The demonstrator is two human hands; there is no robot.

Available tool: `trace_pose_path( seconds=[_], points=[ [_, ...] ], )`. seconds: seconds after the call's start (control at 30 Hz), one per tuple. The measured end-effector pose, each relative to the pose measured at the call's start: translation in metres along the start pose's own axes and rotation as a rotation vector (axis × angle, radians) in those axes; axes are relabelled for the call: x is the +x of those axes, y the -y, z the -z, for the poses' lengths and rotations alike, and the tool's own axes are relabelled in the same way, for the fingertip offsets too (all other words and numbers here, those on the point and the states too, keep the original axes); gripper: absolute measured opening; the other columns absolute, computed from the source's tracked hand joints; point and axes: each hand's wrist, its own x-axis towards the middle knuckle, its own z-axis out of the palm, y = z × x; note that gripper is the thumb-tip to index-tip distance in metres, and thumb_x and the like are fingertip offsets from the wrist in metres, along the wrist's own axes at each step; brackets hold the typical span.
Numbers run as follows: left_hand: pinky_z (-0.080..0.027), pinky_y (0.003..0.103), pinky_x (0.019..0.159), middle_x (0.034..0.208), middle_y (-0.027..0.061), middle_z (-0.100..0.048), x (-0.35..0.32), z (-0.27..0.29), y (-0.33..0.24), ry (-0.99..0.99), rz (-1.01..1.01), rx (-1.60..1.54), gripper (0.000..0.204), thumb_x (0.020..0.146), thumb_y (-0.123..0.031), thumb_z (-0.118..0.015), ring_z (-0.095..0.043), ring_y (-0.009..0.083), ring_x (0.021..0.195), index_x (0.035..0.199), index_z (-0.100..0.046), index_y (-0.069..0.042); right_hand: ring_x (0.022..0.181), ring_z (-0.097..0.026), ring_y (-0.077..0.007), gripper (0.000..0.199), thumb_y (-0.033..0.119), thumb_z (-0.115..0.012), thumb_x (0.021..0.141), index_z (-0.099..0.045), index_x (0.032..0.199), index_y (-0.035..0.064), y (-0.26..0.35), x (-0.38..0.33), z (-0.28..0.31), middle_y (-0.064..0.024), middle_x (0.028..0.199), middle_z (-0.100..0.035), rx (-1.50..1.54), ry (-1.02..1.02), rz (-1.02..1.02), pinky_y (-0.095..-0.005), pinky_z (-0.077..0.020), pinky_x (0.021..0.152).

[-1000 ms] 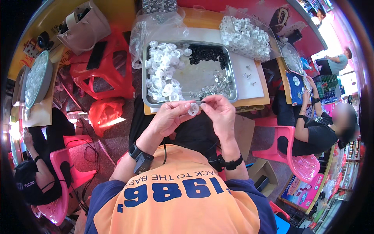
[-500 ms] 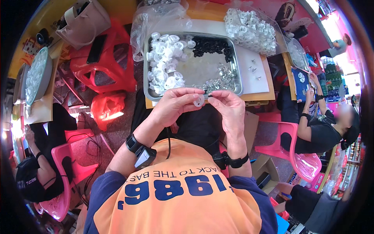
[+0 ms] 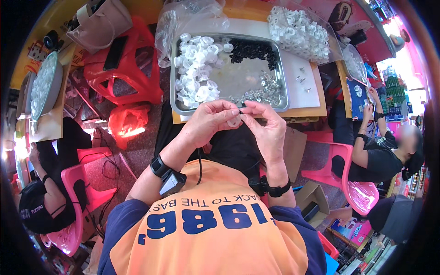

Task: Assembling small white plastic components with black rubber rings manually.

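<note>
Hands [image 3: 207, 121] pinch a white part [image 3: 234, 122] and small black piece [image 3: 241, 110] (dark lettering [image 3: 198, 222] crosses the orange shirt [image 3: 220, 252]).

Table [image 3: 245, 9] carries white sheet [image 3: 298, 97]; on it sits metal tray [image 3: 245, 73], few metal bits [image 3: 301, 79] loose to the right. Clear bag [image 3: 188, 20] lies far left, white parts [image 3: 298, 34] in clear plastic far right.

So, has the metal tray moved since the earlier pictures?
No; judged against the white sheet beneath it, the metal tray shows no visible shift in any direction.
</note>
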Motion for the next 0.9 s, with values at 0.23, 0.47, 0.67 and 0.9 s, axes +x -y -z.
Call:
trace_pose_path(
  seconds=[0.23, 0.47, 0.67, 0.9],
  points=[
    [-0.054, 0.029, 0.083, 0.090, 0.0041, -0.065, 0.000, 0.000, 0.002, -0.020, -0.012, 0.015, 0.017, 0.090, -0.015, -0.065, -0.064, 0.0115, 0.083, 0.100, -0.063, -0.001, 0.082, -0.062, -0.0109, 0.027, -0.002, -0.072, 0.077, -0.068, 0.103, 0.0047, -0.002, -0.004, -0.003, -0.0050, 0.090, -0.066, 0.037, -0.031, -0.033, -0.0244, -0.0507, 0.076],
    [-0.055, 0.030, 0.083, 0.093, 0.0059, -0.064, -0.002, 0.002, 0.004, -0.002, -0.048, 0.062, 0.012, 0.092, -0.011, -0.061, -0.065, 0.0143, 0.087, 0.100, -0.060, -0.002, 0.079, -0.061, -0.0119, 0.021, 0.001, -0.073, 0.078, -0.068, 0.099, 0.0033, -0.001, -0.003, -0.002, -0.0053, 0.089, -0.065, -0.066, -0.023, 0.003, -0.0254, -0.0502, 0.075],
    [-0.054, 0.030, 0.084, 0.091, 0.0034, -0.063, -0.001, 0.004, 0.008, 0.031, -0.050, 0.035, 0.011, 0.092, -0.013, -0.062, -0.063, 0.0129, 0.086, 0.098, -0.059, -0.004, 0.076, -0.060, -0.0098, 0.015, 0.007, -0.072, 0.082, -0.067, 0.094, -0.0002, -0.009, -0.002, 0.004, -0.0044, 0.088, -0.064, -0.022, 0.076, -0.062, -0.0229, -0.0488, 0.071],
    [-0.051, 0.028, 0.084, 0.088, 0.0021, -0.061, -0.001, 0.005, 0.009, 0.081, -0.038, 0.073, 0.013, 0.092, -0.015, -0.063, -0.059, 0.0106, 0.083, 0.096, -0.059, -0.004, 0.071, -0.058, -0.0065, 0.015, 0.012, -0.069, 0.086, -0.067, 0.092, -0.0010, -0.017, 0.000, 0.010, -0.0018, 0.083, -0.065, 0.189, 0.160, -0.288, -0.0203, -0.0470, 0.068]
  ],
)
